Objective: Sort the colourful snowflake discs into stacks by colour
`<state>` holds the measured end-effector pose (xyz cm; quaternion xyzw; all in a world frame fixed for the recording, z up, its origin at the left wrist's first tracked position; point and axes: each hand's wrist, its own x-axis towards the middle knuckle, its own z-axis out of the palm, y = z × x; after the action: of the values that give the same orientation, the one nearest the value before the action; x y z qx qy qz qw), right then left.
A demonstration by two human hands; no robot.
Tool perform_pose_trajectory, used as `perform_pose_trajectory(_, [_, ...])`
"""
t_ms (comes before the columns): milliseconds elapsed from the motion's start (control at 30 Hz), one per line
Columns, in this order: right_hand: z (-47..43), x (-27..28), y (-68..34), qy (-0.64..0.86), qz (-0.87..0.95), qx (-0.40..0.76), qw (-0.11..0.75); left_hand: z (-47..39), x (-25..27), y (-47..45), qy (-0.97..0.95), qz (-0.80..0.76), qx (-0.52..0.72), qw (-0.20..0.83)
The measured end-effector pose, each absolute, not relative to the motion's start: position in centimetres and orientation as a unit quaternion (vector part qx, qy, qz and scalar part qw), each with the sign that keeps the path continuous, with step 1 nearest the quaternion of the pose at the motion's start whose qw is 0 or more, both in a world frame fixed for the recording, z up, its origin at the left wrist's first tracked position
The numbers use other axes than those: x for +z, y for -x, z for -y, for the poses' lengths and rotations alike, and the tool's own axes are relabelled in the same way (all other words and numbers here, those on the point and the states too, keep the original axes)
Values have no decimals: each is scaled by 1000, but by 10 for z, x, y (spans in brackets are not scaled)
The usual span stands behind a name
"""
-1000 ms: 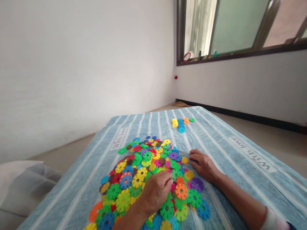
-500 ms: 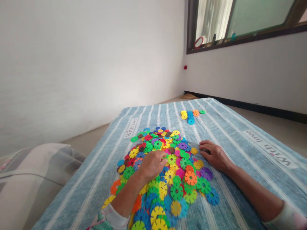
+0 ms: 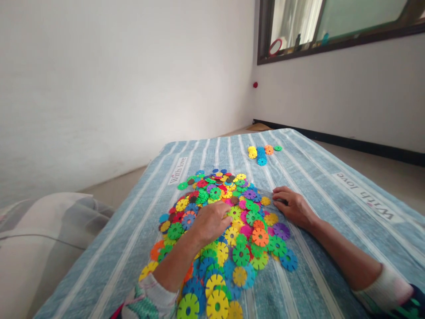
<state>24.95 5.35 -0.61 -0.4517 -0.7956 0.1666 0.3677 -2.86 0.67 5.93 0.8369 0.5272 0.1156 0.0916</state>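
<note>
A wide heap of flat, notched plastic discs (image 3: 219, 230) in many colours lies on a blue striped cloth (image 3: 315, 177). My left hand (image 3: 212, 221) rests palm down in the middle of the heap, fingers curled onto the discs; whether it grips one is hidden. My right hand (image 3: 294, 206) lies on the cloth at the heap's right edge, fingers bent, touching the outermost discs. A small separate group of yellow, blue, orange and green discs (image 3: 262, 153) sits farther away on the cloth.
White walls close in on the left and behind. A dark-framed window (image 3: 332, 26) sits high at the right, with small items on its sill. A grey and white pillow (image 3: 43, 239) lies at the left. Bare floor (image 3: 381, 168) runs along the right.
My left hand has moved up from the near part of the heap to its middle. The view tilted down and left, bringing the pillow into sight. My right hand stayed at the heap's right edge.
</note>
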Motion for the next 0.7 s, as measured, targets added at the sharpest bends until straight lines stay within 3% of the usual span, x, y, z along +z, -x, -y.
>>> perform_pose_trajectory(433, [-63,-7,-237,480,806,63,341,-14,49,30,-828,-534,140,97])
perform_pose_trajectory(700, [-114,6,-218,553,800,13,232,-14,46,30,-811,-564,122,95])
